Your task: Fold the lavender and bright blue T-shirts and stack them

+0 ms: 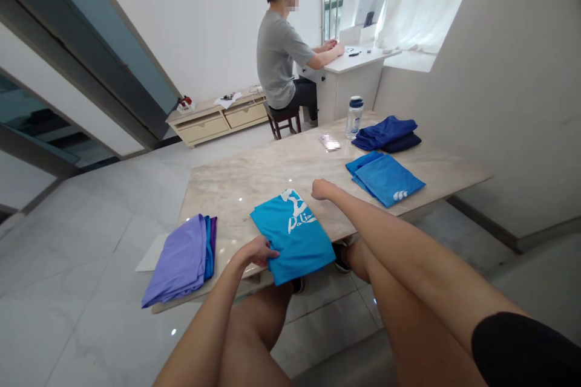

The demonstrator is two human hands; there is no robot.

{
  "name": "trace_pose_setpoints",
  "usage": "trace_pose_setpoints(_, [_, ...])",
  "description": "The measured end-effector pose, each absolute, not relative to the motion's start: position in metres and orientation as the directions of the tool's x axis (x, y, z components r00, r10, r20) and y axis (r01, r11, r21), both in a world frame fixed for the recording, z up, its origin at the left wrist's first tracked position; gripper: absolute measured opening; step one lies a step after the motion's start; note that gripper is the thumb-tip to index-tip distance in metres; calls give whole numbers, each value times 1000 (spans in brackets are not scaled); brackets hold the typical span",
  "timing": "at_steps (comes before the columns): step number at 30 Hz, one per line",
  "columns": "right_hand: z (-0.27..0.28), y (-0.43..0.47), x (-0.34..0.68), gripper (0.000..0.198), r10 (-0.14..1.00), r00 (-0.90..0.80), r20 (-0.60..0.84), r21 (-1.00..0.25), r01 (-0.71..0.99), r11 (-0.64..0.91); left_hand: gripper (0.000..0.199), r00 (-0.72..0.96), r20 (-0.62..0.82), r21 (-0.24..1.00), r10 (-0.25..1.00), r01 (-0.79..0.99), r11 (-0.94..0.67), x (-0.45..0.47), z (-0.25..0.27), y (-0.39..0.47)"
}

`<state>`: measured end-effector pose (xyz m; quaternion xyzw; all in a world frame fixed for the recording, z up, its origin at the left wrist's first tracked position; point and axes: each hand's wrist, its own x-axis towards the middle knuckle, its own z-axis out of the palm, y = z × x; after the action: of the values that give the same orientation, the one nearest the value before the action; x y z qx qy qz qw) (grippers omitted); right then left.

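Note:
A folded turquoise shirt (302, 248) with white lettering lies at the front of the marble-look table, its lower part hanging over the edge. My left hand (259, 251) pinches its left side, thumb on top of the cloth and the other fingers partly hidden. Just beyond the shirt's right side, my right hand (323, 189) is closed in a loose fist above or on the table, apart from the cloth. Nothing shows in that fist. To the left sits a stack of folded garments (179, 263), lilac on top with blue and purple beneath.
On the table's right side are a folded blue garment (385, 178), a dark blue bundled cloth (388, 133), a water bottle (354, 116) and a blurred flat item (330, 143). A person (279, 54) sits at a white desk (349, 63). A low cabinet (204, 129) stands against the wall.

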<state>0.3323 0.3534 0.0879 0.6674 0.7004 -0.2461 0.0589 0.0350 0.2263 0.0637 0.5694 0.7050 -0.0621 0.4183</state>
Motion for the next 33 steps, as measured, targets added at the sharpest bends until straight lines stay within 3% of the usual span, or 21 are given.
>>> trace_pose_setpoints(6, [82, 361, 305, 53, 910, -341, -236, -332, 908, 254, 43, -49, -598, 400, 800, 847, 350, 26, 61, 225])
trace_pose_setpoints(10, [80, 366, 268, 63, 895, -412, -169, -349, 874, 337, 46, -50, -564, 373, 825, 875, 308, 31, 64, 222])
trace_pose_setpoints(14, [69, 373, 248, 43, 885, -424, -191, -347, 873, 344, 47, -25, -581, 352, 814, 894, 278, 36, 65, 214])
trace_pose_setpoints(18, [64, 376, 251, 33, 904, -381, -192, -328, 893, 307, 49, -11, -588, 340, 809, 904, 259, 34, 64, 215])
trace_pose_setpoints(24, [72, 368, 264, 37, 966, -194, -172, -294, 946, 137, 49, -5, -579, 354, 815, 899, 257, 28, 61, 222])
trace_pose_setpoints(27, [79, 366, 269, 46, 977, -121, -176, -318, 946, 60, 39, -61, -514, 373, 855, 882, 288, 28, 58, 228])
trace_pose_setpoints(30, [87, 368, 278, 60, 963, -79, -259, -346, 938, -16, 21, -118, -427, 453, 897, 831, 325, 32, 53, 237])
trace_pose_setpoints(33, [92, 365, 296, 64, 913, -54, -405, -353, 930, -102, 23, -149, -417, 558, 897, 737, 382, 39, 50, 243])
